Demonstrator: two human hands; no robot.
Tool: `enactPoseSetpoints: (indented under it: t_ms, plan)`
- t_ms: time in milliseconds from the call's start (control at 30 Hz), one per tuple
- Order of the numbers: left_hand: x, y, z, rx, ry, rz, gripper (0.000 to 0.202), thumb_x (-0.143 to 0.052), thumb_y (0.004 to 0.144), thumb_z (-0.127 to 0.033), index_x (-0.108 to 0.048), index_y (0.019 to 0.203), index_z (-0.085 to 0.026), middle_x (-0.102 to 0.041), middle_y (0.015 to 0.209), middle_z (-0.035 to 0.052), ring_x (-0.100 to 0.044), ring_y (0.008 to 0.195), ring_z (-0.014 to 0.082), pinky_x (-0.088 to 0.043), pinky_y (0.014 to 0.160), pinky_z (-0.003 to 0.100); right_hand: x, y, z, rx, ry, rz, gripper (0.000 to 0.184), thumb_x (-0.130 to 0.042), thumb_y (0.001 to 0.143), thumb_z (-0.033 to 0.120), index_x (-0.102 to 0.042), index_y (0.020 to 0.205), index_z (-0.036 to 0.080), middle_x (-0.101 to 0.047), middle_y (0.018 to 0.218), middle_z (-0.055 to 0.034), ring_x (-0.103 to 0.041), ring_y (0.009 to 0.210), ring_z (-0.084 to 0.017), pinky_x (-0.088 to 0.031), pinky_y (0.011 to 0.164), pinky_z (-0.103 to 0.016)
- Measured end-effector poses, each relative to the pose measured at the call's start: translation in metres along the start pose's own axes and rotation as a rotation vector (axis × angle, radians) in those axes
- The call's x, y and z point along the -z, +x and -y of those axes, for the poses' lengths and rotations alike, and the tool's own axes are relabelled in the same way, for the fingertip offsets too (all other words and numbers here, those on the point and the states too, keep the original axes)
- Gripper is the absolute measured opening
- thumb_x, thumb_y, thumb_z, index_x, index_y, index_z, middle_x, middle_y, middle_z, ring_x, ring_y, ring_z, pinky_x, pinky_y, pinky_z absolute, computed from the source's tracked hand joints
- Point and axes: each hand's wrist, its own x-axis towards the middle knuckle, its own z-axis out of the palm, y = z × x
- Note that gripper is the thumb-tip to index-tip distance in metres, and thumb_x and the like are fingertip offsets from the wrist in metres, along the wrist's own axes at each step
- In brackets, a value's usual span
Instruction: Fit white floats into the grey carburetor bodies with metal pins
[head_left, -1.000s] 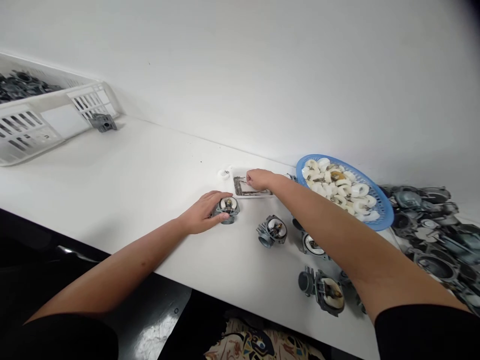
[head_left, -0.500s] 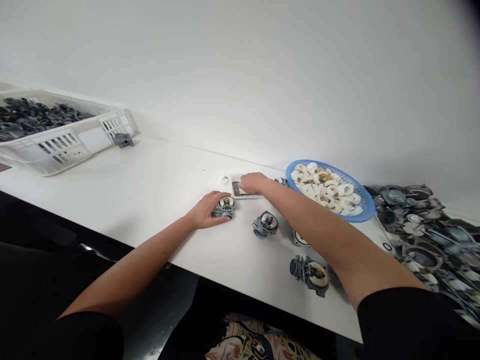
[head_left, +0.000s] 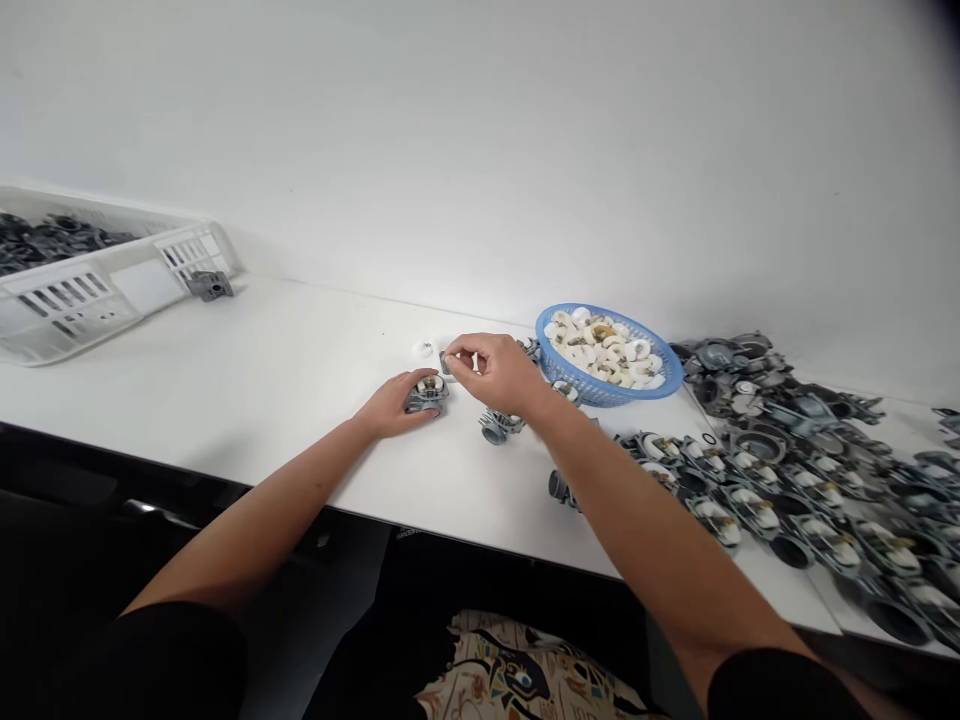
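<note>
On the white table, my left hand (head_left: pixel 391 405) is wrapped round a grey metal carburetor (head_left: pixel 427 396), thumb in front and fingers behind. A white float shows in its upturned open side. Just above and to the right, my right hand (head_left: pixel 501 372) is raised with thumb and forefinger pinched together. Whatever is between those fingertips is too small to make out. Behind the hand is a small white tray of thin metal pins (head_left: pixel 445 362), mostly hidden. A loose white float (head_left: pixel 423 350) lies left of the tray. Another carburetor (head_left: pixel 496 427) sits below my right wrist, partly covered.
A blue basket (head_left: pixel 667 385) heaped with white floats stands by the wall. To the right, many carburetors (head_left: pixel 757 510) crowd the table. A white crate (head_left: pixel 56 310) of dark metal parts is at far left, with one grey part (head_left: pixel 210 285) beside it.
My right hand has come up out of the pin tray and moved towards the carburetor, fingers pinched. My left hand keeps its hold. The view has swung to the right.
</note>
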Motion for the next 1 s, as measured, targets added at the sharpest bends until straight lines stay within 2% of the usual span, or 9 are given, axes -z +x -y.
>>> enactPoseSetpoints:
  t_ms: [133,233,333,433,567,667,800,900,1000]
  plan:
    - [0.001,-0.004,0.001,-0.041,-0.022,0.005,0.069,-0.065,0.083,-0.055,-0.049,0.141,-0.021,-0.066,0.127,0.0114,-0.063,0.114,0.0323,-0.048,0.100,0.046,-0.037,-0.030,0.002,-0.124,0.145,-0.379,0.020,-0.063,0.087,0.033,-0.077,0.084,0.019,-0.060,0.063,0.0012,-0.044,0.053,-0.010,-0.037,0.055,-0.026]
    - [0.001,-0.008,0.002,-0.094,-0.014,-0.010,0.068,-0.065,0.083,-0.055,-0.050,0.140,-0.020,-0.066,0.129,0.0117,-0.062,0.117,0.0325,-0.047,0.103,0.047,-0.066,-0.047,-0.003,-0.145,0.227,-0.475,0.021,-0.065,0.088,0.036,-0.080,0.090,0.020,-0.069,0.073,-0.0008,-0.044,0.051,-0.010,-0.040,0.052,-0.026]
    - [0.001,-0.011,0.003,-0.151,-0.015,-0.046,0.066,-0.065,0.084,-0.053,-0.051,0.139,-0.020,-0.061,0.138,0.0128,-0.059,0.125,0.0328,-0.043,0.109,0.047,-0.087,-0.057,-0.005,-0.110,0.248,-0.540,0.019,-0.066,0.089,0.034,-0.080,0.093,0.021,-0.075,0.087,-0.0033,-0.053,0.057,-0.012,-0.049,0.058,-0.026]
    - [0.002,-0.012,0.004,-0.171,-0.016,-0.066,0.064,-0.065,0.084,-0.051,-0.052,0.137,-0.019,-0.062,0.137,0.0138,-0.059,0.124,0.0330,-0.043,0.108,0.048,-0.102,-0.062,-0.005,-0.141,0.253,-0.553,0.020,-0.065,0.090,0.036,-0.078,0.094,0.021,-0.076,0.095,-0.0055,-0.061,0.064,-0.014,-0.053,0.062,-0.027]
    - [0.003,-0.014,0.003,-0.176,-0.069,-0.067,0.061,-0.068,0.082,-0.047,-0.054,0.135,-0.020,-0.063,0.131,0.0120,-0.060,0.119,0.0316,-0.045,0.104,0.047,-0.117,-0.065,-0.011,-0.263,0.403,-0.530,0.026,-0.064,0.091,0.044,-0.075,0.096,0.020,-0.072,0.080,-0.0046,-0.063,0.062,-0.016,-0.054,0.055,-0.027]
    - [0.003,-0.016,0.001,-0.108,-0.191,-0.038,0.062,-0.072,0.080,-0.044,-0.053,0.135,-0.021,-0.063,0.128,0.0108,-0.062,0.114,0.0295,-0.049,0.098,0.043,-0.123,-0.065,-0.018,-0.298,0.512,-0.533,0.027,-0.066,0.089,0.046,-0.073,0.095,0.020,-0.068,0.071,-0.0021,-0.062,0.055,-0.014,-0.055,0.051,-0.026]
    - [0.001,-0.016,-0.001,0.006,-0.402,0.034,0.064,-0.078,0.078,-0.043,-0.052,0.133,-0.023,-0.065,0.121,0.0091,-0.065,0.102,0.0241,-0.053,0.088,0.037,-0.127,-0.067,-0.022,-0.343,0.520,-0.469,0.026,-0.065,0.090,0.045,-0.071,0.091,0.020,-0.059,0.057,0.0028,-0.058,0.045,-0.013,-0.052,0.048,-0.026]
    - [0.000,-0.014,0.002,0.015,-0.510,0.053,0.066,-0.084,0.074,-0.039,-0.054,0.130,-0.023,-0.064,0.120,0.0092,-0.063,0.104,0.0237,-0.053,0.087,0.037,-0.130,-0.069,-0.022,-0.373,0.524,-0.430,0.024,-0.065,0.090,0.044,-0.072,0.092,0.021,-0.050,0.049,0.0060,-0.055,0.041,-0.013,-0.050,0.046,-0.026]
    - [0.002,-0.013,0.006,0.009,-0.607,0.078,0.068,-0.088,0.070,-0.035,-0.055,0.129,-0.022,-0.062,0.126,0.0116,-0.061,0.110,0.0255,-0.053,0.090,0.039,-0.131,-0.071,-0.023,-0.382,0.522,-0.471,0.024,-0.065,0.089,0.045,-0.073,0.091,0.022,-0.049,0.049,0.0063,-0.049,0.040,-0.012,-0.050,0.046,-0.026]
